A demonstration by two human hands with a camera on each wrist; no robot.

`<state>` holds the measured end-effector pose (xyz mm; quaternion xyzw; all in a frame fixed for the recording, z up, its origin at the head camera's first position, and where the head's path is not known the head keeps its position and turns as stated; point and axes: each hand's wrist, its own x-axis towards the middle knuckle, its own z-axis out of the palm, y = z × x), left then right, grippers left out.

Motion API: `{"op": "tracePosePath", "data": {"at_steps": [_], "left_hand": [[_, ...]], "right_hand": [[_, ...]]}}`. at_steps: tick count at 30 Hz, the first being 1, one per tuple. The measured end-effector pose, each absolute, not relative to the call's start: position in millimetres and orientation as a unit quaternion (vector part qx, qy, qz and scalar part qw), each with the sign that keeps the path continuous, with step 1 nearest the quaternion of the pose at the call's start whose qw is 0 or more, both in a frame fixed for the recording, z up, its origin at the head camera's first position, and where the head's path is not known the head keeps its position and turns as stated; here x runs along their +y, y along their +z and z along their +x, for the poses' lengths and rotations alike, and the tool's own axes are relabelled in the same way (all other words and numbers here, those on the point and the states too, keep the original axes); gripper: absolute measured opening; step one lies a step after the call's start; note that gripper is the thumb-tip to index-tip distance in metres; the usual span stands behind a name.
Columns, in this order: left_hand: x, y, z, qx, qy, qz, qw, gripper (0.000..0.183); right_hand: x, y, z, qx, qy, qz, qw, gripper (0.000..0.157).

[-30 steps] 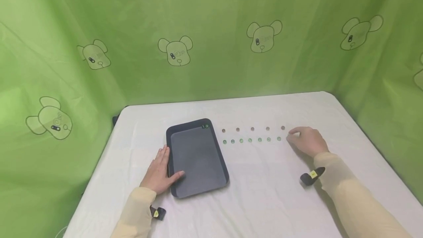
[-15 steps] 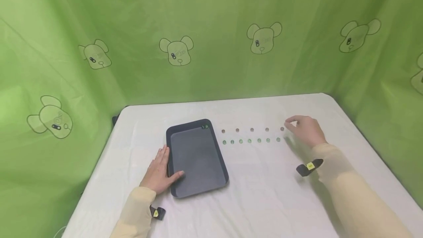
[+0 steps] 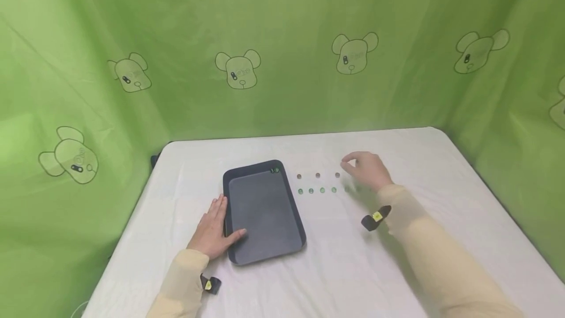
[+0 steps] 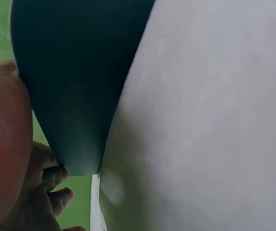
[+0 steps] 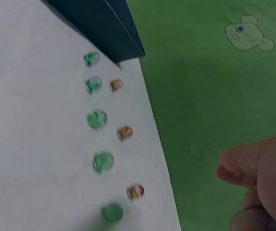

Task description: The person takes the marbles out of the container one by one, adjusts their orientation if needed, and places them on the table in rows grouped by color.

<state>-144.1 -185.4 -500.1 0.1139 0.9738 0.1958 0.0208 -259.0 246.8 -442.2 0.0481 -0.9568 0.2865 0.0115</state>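
Observation:
My left hand [image 3: 212,232] rests on the left side of the dark baking tray [image 3: 265,220], thumb over the rim and fingers straight along the outer wall. Two small green marbles [image 3: 274,170] lie in the tray's far right corner. Above the table, right of the tray, my right hand [image 3: 368,171] has thumb and index finger pinched together, apparently on a marble hidden by the fingertips. Near and below it run a row of green glass marbles [image 5: 97,119] and a row of brownish ones [image 5: 124,133]. The hand covers the right ends of both rows in the head view.
A white cloth [image 3: 335,269] covers the table. Green curtains [image 3: 291,102] with printed bear heads stand close behind and at both sides. The tray's right wall [image 3: 295,205] rises beside the left ends of the marble rows.
My right hand has risen from beside the right end of the green row and moved left over the marbles, fingertips still pinched. My left hand and the tray have stayed put.

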Motion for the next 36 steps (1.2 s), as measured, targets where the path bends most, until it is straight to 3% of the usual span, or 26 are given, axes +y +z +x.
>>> {"op": "tracePosePath", "data": {"at_steps": [17, 36], "left_hand": [[-181.6, -484.5, -129.1, 0.978, 0.130, 0.160, -0.023, 0.106], [-172.7, -492.9, -127.3, 0.980, 0.105, 0.167, 0.008, 0.109]], "right_hand": [[137.3, -440.5, -286.1, -0.955, 0.260, 0.141, -0.006, 0.029], [58.3, -447.9, -312.0, -0.972, 0.182, 0.137, -0.061, 0.022]]}}
